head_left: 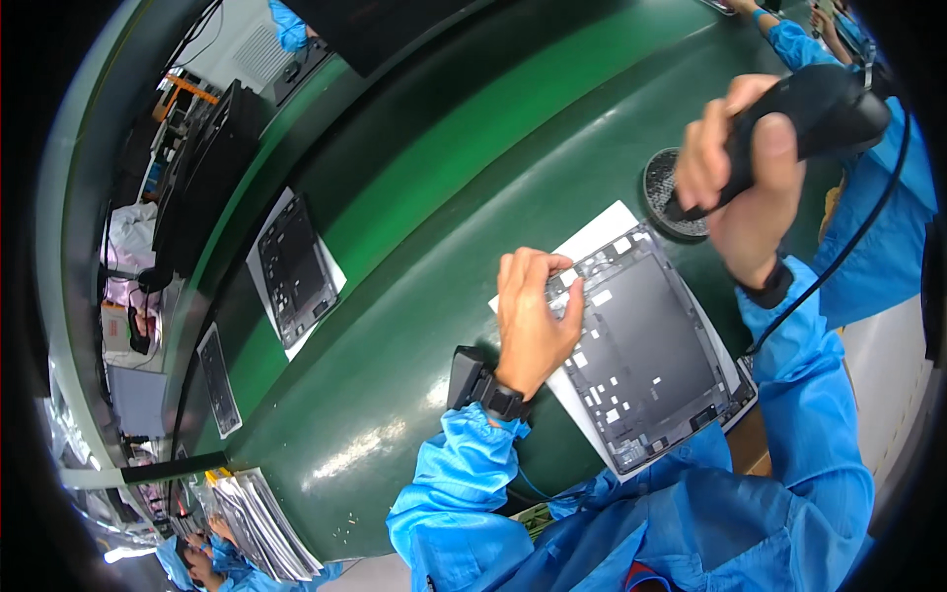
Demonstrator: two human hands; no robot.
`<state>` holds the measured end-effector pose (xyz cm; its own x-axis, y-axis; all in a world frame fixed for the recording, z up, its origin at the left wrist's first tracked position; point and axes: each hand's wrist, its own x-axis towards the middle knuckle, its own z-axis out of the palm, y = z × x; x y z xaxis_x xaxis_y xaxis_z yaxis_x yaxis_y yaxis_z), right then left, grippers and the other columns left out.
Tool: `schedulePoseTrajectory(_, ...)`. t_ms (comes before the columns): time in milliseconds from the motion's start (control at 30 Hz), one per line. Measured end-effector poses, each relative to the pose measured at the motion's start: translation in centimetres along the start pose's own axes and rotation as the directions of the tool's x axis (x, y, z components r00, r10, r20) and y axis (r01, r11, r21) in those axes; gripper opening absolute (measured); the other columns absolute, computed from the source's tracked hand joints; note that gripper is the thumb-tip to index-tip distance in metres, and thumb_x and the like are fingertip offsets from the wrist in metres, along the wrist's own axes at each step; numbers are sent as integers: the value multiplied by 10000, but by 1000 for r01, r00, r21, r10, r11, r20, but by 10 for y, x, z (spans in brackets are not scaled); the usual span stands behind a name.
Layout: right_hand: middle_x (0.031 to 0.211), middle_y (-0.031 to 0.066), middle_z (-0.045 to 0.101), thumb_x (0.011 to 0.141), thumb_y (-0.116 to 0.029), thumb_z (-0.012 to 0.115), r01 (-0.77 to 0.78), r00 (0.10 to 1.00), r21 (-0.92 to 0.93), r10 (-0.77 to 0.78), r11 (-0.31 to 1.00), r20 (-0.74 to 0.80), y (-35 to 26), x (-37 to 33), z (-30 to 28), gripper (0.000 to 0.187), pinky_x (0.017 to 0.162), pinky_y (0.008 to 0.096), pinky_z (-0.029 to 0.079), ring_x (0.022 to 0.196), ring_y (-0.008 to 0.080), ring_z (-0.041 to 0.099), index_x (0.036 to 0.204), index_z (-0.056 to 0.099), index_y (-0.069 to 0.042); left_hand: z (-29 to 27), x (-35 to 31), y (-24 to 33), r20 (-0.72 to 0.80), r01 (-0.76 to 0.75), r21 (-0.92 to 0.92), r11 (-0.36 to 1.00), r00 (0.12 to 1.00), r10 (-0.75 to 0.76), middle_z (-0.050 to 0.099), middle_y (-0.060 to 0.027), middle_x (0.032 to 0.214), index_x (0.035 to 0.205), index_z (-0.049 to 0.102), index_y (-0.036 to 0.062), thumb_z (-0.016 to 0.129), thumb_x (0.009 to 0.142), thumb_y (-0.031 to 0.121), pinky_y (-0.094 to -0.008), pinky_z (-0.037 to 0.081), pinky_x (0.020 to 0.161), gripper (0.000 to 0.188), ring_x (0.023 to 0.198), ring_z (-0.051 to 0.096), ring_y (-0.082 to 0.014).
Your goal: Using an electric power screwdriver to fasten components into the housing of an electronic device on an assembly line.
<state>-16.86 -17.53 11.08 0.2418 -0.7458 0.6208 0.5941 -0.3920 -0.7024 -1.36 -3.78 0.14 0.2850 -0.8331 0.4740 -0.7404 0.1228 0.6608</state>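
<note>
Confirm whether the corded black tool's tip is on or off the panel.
Off: the right hand holds the tool, its tip appearing over the round dish beside the panel; contact unclear.

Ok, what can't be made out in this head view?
Head view: contents of the round dish, too small to identify, partly covered by the right grip and black tool.
Head view: panel area hidden beneath the left grip.
Head view: person at lower left, cut off by the edge.
</note>
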Motion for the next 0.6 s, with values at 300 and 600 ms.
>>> schedulePoseTrajectory(300, 620, 47, 472, 1032, -359, 578, -131, 969, -13, 131, 991, 208, 57, -38, 43, 356, 408, 261, 397, 454, 105, 430, 1129, 447, -43, 5, 0, 0, -36, 32, 30, 999, 999, -31, 587, -98, 948, 976, 640, 31, 795, 757, 77, -407, 426, 821, 272, 916, 531, -302)
schedulePoseTrajectory(600, 622, 46, 478, 1032, -344, 585, -159, 962, -47, 165, 986, 219, 66, -41, 44, 337, 412, 258, 393, 458, 99, 428, 1123, 457, -45, 5, -2, -5, -29, 37, 15, 999, 999, -37, 582, -98, 965, 993, 635, 30, 783, 758, 66, -423, 413, 831, 280, 930, 527, -312)
